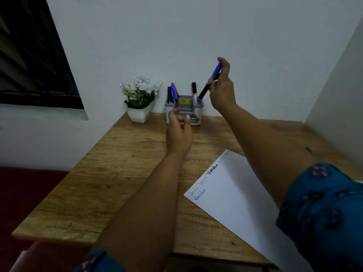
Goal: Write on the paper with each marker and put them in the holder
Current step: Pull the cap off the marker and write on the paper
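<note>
Right hand (221, 89), head view: we note it raised over the right end of the holder (183, 109), fingers curled round a marker (210, 83) with a blue cap and a black barrel. That marker slants, lower end dipping towards the holder's right compartment, beside an upright white-bodied marker with a black cap (194, 93).

Left hand (179, 132), same view: we record it hovering just in front of the holder, fingers loosely curled, gripping nothing. Whether it touches the holder's front wall we cannot tell.

Risks, as we judge them:
- The slanted marker could catch the rim or knock the upright one beside it, since it enters at an angle.
- The holder looks light; a push from the descending tip may slide or tip it if the left hand is not steadying it.
- Letting go too early could drop the marker onto the table (117, 173).

Task items, appearance and place:
- Holder: grey, compartmented, yellow label inside, standing at the far edge of the table near the wall.
- Left compartment: a black marker, a blue-capped marker (174, 93) and a red-capped marker (175, 88), leaning together.
- Paper (235, 203): white sheet lying askew at the near right of the table, one word repeated along its edge in faint, black and blue ink.

Other: potted white flowers (140, 95) left of the holder, apart from it.
</note>
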{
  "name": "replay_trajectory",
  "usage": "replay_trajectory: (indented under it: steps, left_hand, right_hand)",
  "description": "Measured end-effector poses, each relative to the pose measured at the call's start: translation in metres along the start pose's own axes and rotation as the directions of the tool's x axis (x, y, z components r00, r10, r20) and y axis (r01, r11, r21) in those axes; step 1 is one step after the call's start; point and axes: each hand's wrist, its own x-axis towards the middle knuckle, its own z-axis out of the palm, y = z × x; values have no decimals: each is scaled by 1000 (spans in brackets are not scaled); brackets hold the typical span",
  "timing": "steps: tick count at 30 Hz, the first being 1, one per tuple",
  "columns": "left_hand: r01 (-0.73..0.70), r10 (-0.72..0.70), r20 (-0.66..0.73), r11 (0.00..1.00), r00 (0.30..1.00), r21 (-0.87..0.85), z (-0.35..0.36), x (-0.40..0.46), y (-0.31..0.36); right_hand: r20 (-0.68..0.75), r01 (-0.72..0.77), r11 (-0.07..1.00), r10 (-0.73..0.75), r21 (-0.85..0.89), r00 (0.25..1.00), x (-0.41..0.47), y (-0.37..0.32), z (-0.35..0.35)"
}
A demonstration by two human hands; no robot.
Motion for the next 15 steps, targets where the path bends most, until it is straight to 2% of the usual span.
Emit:
replay_trajectory:
  steps: [3,7,9,12,15]
  left_hand:
    - [-20,20,8,999,1000,33,2,-2,-4]
    - [-31,31,3,998,1000,51,4,-3,-6]
    - [-36,35,22,999,999,40,5,-4,-9]
    - [-51,47,57,996,997,72,4,-5,-10]
    - [-75,68,77,993,995,95,3,-5,-10]
  right_hand:
    - [37,16,995,-12,-101,999,20,10,14]
    - [229,71,955,-4,-288,973,31,29,37]
    - [296,74,956,14,-284,955,32,43,47]
    - [325,41,952,63,-304,944,33,55,56]
    - [261,5,945,85,-327,962,33,48,54]
